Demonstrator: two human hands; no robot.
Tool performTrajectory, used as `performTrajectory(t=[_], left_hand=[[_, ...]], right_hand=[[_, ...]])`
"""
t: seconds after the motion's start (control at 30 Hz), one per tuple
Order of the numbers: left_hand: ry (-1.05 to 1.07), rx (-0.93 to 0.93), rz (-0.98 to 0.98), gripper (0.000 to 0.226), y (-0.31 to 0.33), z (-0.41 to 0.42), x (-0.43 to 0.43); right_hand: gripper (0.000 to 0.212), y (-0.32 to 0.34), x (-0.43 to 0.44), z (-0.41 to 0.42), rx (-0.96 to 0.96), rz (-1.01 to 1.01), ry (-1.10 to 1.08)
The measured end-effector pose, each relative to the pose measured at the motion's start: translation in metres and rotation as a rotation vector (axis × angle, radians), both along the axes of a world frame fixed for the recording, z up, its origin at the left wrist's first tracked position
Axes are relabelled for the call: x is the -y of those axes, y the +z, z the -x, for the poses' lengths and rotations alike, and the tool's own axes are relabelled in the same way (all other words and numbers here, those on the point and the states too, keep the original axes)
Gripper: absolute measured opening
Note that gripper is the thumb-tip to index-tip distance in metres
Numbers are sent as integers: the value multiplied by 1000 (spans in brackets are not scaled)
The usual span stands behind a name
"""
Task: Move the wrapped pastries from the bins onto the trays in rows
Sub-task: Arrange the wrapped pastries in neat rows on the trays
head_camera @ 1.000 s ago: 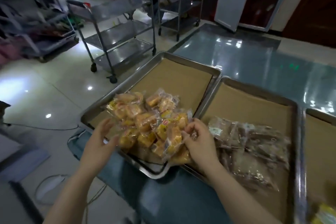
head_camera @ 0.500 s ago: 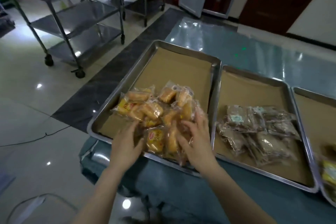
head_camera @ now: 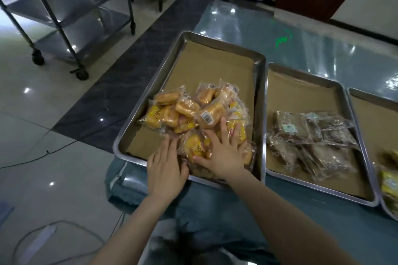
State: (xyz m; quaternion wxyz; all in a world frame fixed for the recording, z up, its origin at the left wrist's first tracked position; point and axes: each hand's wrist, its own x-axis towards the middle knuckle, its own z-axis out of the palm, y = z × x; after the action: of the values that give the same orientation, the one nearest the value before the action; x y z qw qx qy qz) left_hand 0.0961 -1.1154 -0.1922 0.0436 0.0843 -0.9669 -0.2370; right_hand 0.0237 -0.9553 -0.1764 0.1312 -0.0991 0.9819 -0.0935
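Left tray far: paper bare, free passage;
Left tray near: yellow pastries heaped, blocking;
Middle tray far: bare; near: brown packets heaped;
Between trays: raised rims, side by side.

L tray, mid tray, R tray abreast on bench. L tray holds pastry pile; mid tray, second pile.
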Motion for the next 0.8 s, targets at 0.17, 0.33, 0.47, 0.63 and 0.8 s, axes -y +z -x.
performTrajectory(t=[0.17, 0.33, 0.47, 0.63, 0.8], left_hand=[[53, -23, -363, 85, 18, -1, 5], [24, -122, -503, 67, 43, 2, 2], [-61, -139, -479, 61, 65, 15, -17], [-180, -120, -466, 57, 79, 32, -60], [-256, -85, -405, 53, 77, 58, -125]], right_hand=[[98, 5, -6, 7, 81, 12, 28], [65, 23, -32, -7, 56, 440, -32], [19, 39, -62, -12, -118, 733, -242], [24, 46, -123, -8, -173, 712, -343], [22, 40, -202, 1, -245, 713, -436]])
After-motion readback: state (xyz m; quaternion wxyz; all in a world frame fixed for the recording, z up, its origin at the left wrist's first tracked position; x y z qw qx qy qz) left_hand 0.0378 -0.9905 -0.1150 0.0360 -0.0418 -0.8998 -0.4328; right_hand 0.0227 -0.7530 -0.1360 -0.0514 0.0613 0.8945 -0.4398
